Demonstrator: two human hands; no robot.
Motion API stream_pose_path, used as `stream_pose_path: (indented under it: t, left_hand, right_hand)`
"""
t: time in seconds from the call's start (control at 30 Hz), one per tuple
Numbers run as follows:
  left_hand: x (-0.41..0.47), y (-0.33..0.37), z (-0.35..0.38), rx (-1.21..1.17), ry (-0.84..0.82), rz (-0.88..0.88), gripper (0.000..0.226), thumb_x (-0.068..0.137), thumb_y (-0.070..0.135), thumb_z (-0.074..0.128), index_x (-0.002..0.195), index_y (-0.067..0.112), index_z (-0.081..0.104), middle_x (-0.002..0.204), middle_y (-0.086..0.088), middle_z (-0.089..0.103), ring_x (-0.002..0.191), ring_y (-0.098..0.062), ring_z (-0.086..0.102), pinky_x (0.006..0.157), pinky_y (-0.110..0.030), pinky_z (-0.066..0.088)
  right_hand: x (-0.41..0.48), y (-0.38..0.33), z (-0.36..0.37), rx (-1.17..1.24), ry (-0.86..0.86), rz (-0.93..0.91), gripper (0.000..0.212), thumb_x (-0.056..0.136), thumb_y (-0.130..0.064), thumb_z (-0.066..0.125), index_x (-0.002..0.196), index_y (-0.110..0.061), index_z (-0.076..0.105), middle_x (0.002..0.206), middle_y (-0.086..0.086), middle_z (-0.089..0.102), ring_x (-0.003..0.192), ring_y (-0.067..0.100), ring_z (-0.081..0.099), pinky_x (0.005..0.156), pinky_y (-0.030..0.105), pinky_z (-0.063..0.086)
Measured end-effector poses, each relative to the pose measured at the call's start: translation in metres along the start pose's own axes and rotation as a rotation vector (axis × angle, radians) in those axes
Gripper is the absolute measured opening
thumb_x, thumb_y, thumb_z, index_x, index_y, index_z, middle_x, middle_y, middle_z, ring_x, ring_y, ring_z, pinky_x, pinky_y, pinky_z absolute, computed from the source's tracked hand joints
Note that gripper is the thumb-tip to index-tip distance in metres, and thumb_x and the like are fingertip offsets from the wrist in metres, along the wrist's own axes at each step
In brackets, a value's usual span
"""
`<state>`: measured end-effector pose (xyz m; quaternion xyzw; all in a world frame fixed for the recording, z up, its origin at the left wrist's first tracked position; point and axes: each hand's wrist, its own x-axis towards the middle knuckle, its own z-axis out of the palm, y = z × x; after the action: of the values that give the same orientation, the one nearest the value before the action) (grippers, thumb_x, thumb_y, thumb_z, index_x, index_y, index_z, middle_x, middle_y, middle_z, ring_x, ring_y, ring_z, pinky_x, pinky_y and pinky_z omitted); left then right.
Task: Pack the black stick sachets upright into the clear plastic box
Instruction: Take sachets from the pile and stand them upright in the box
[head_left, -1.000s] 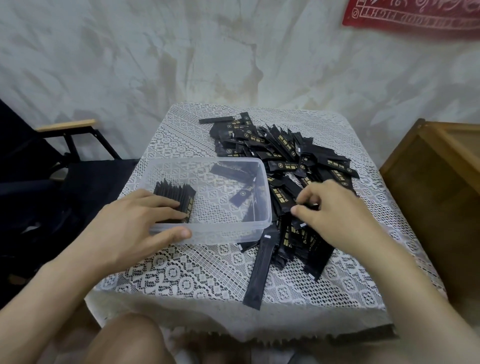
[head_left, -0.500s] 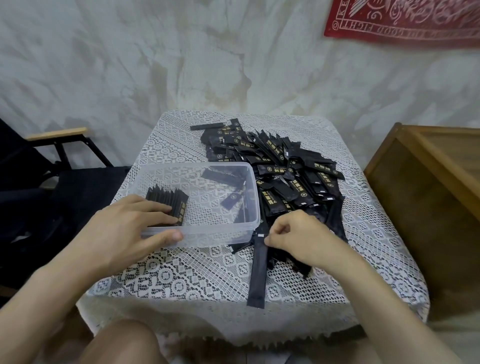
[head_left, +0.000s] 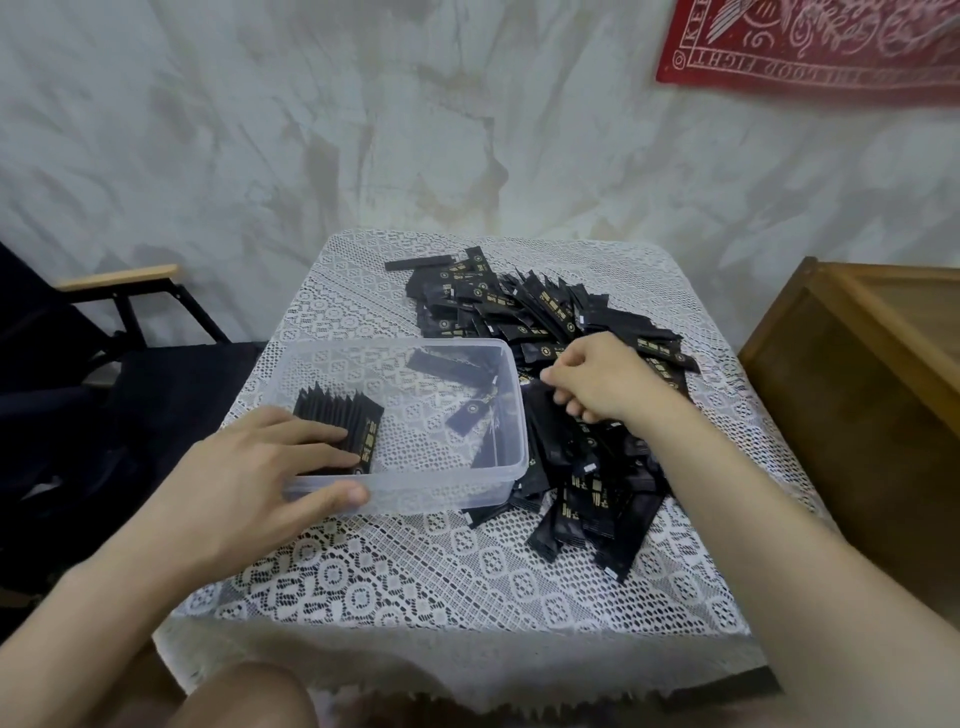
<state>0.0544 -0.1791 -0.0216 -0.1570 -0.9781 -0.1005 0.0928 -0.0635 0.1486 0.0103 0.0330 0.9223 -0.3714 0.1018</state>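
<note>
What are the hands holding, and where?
The right hand pinches one black sachet by its top end; the left hand only presses the upright sachets.

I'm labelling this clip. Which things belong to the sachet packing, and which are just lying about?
In the job: clear plastic box; upright sachets inside it; loose sachet pile; left hand pressing the upright sachets; right hand gripping sachets from that pile.
Lying about: black chair; wooden cabinet; red wall cloth; lace tablecloth.

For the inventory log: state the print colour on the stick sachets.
Gold print on black sachets, clearest in the head view.
</note>
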Motion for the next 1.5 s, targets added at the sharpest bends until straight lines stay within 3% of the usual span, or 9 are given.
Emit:
stream_pose_path:
  t: [0.1,0.2,0.4,0.7,0.77,0.83,1.03,1.2,1.5]
  left_hand:
    - [0.0,-0.001,0.001,0.007,0.006,0.012,0.069,0.085,0.088,0.026,0.112,0.045,0.073,0.125,0.027,0.063,0.115,-0.004,0.049,0.082,-0.029,0.05]
    - [0.001,0.0,0.0,0.012,-0.001,0.017,0.068,0.085,0.088,0.027,0.112,0.046,0.073,0.126,0.026,0.063,0.114,-0.004,0.049,0.08,-0.03,0.05]
    - [0.001,0.0,-0.002,0.01,-0.036,0.003,0.071,0.084,0.09,0.024,0.116,0.048,0.071,0.129,0.028,0.06,0.116,-0.002,0.047,0.084,-0.034,0.054]
    - [0.002,0.003,-0.005,0.002,-0.053,-0.007,0.074,0.083,0.091,0.021,0.116,0.047,0.07,0.13,0.027,0.06,0.116,0.0,0.044,0.084,-0.032,0.053]
    - [0.003,0.003,-0.005,0.004,-0.054,-0.011,0.074,0.083,0.091,0.021,0.116,0.047,0.07,0.13,0.026,0.06,0.116,-0.001,0.045,0.084,-0.034,0.053]
    - [0.002,0.003,-0.005,0.003,-0.059,-0.013,0.075,0.083,0.092,0.02,0.116,0.047,0.07,0.13,0.027,0.06,0.117,-0.002,0.046,0.084,-0.036,0.054]
    - [0.003,0.002,-0.006,-0.001,-0.073,-0.013,0.076,0.083,0.092,0.02,0.118,0.047,0.07,0.131,0.026,0.059,0.119,-0.003,0.046,0.087,-0.038,0.054]
    - [0.004,0.002,-0.004,0.007,-0.077,-0.013,0.075,0.083,0.091,0.02,0.117,0.047,0.07,0.131,0.025,0.06,0.119,-0.005,0.048,0.087,-0.038,0.054]
    - [0.004,0.004,-0.007,0.011,-0.095,-0.026,0.08,0.081,0.093,0.015,0.119,0.048,0.069,0.133,0.026,0.058,0.122,-0.004,0.046,0.088,-0.038,0.053]
  right_hand:
    - [-0.007,-0.004,0.007,-0.226,-0.022,0.029,0.045,0.089,-0.052,0.072,0.097,-0.007,0.073,0.082,0.011,0.078,0.061,0.023,0.067,0.076,0.036,0.06]
    - [-0.012,-0.008,0.01,-0.297,-0.057,0.026,0.064,0.082,-0.062,0.072,0.113,-0.006,0.066,0.09,0.012,0.075,0.068,0.023,0.061,0.067,0.032,0.049]
    - [-0.011,-0.006,0.019,-0.199,-0.111,0.022,0.067,0.082,-0.055,0.077,0.129,-0.018,0.046,0.112,0.001,0.058,0.102,0.023,0.056,0.083,0.038,0.048]
    - [-0.019,0.007,0.021,-0.002,-0.084,0.049,0.062,0.08,-0.044,0.082,0.106,0.006,0.058,0.077,0.006,0.05,0.07,0.023,0.045,0.066,0.033,0.035]
    - [-0.022,0.004,0.021,0.027,-0.103,0.047,0.041,0.081,-0.041,0.082,0.082,-0.011,0.055,0.075,0.009,0.041,0.067,0.023,0.037,0.062,0.033,0.028]
    - [-0.023,0.004,0.019,0.083,-0.155,0.046,0.059,0.084,-0.036,0.08,0.111,0.014,0.063,0.077,0.011,0.042,0.069,0.025,0.037,0.057,0.031,0.027]
    - [-0.024,0.016,0.003,0.093,-0.219,0.068,0.044,0.091,-0.028,0.075,0.061,-0.017,0.045,0.055,0.0,0.042,0.056,0.021,0.036,0.044,0.022,0.027]
    - [-0.029,0.029,-0.012,0.032,-0.207,0.042,0.029,0.094,-0.031,0.072,0.077,-0.009,0.06,0.045,-0.01,0.035,0.04,0.011,0.033,0.039,0.017,0.028]
    - [-0.033,0.022,0.002,-0.377,-0.01,-0.08,0.053,0.099,-0.049,0.056,0.06,-0.018,0.037,0.052,0.0,0.045,0.059,0.027,0.052,0.062,0.031,0.041]
